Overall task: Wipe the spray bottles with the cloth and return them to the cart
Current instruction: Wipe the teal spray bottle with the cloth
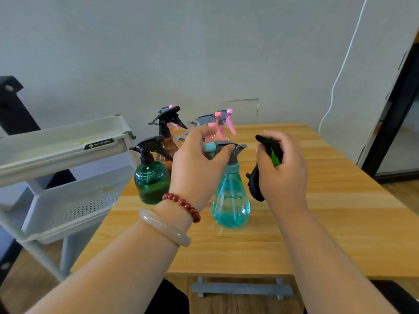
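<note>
A teal spray bottle point(230, 200) stands on the wooden table point(328, 223). My left hand point(197, 164) grips its grey spray head from above. My right hand point(281, 171) holds a bunched black and green cloth point(271, 152) just right of the bottle's neck. Behind my left hand stand a dark green bottle point(150, 184) with a black trigger, a brown bottle point(166, 146) with a black trigger, and a pink bottle point(218, 124) with a grey and pink trigger, partly hidden.
A white tiered cart point(68, 152) stands at the table's left edge, its top tray and perforated lower tray open. A white cable point(340, 71) hangs down the wall at the right. A dark door frame point(394, 109) is at far right.
</note>
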Demonstrator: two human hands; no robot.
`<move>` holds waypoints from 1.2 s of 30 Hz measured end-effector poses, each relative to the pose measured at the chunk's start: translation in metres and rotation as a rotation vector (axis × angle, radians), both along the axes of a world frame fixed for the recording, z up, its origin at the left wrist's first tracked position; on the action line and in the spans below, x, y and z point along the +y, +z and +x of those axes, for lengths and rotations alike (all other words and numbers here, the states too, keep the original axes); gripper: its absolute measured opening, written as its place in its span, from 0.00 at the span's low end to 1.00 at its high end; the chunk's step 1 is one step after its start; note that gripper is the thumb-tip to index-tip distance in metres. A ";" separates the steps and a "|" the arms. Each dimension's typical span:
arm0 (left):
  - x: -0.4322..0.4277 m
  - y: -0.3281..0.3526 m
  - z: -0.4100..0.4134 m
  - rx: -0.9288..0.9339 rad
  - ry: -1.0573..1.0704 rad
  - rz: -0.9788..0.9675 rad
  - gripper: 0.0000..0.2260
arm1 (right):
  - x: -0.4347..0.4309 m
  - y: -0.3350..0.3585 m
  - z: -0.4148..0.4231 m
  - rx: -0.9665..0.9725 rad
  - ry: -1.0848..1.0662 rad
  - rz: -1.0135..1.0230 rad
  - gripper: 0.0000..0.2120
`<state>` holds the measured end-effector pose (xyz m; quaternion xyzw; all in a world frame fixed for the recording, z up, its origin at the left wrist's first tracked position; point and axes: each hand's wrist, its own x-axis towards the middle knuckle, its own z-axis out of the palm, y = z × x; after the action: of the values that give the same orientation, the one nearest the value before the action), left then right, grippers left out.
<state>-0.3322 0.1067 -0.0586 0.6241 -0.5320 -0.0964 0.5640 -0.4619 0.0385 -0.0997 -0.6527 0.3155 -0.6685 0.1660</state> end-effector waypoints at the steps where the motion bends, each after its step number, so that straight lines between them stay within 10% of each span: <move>1: 0.000 -0.004 -0.003 0.069 -0.021 -0.027 0.13 | 0.001 -0.003 0.003 -0.014 -0.008 -0.012 0.09; 5: -0.005 -0.016 -0.019 0.328 -0.232 -0.101 0.08 | 0.000 -0.004 0.013 -0.002 0.007 -0.037 0.09; 16: -0.008 -0.032 -0.024 0.262 -0.274 -0.159 0.21 | 0.006 -0.021 0.029 0.170 0.254 -0.057 0.26; 36: -0.006 -0.031 -0.029 0.243 -0.275 -0.177 0.14 | 0.001 -0.024 0.026 0.217 0.261 -0.087 0.23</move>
<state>-0.3608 0.1007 -0.0892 0.4773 -0.5466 -0.1999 0.6584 -0.4359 0.0399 -0.1234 -0.7631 0.2150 -0.5797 0.1881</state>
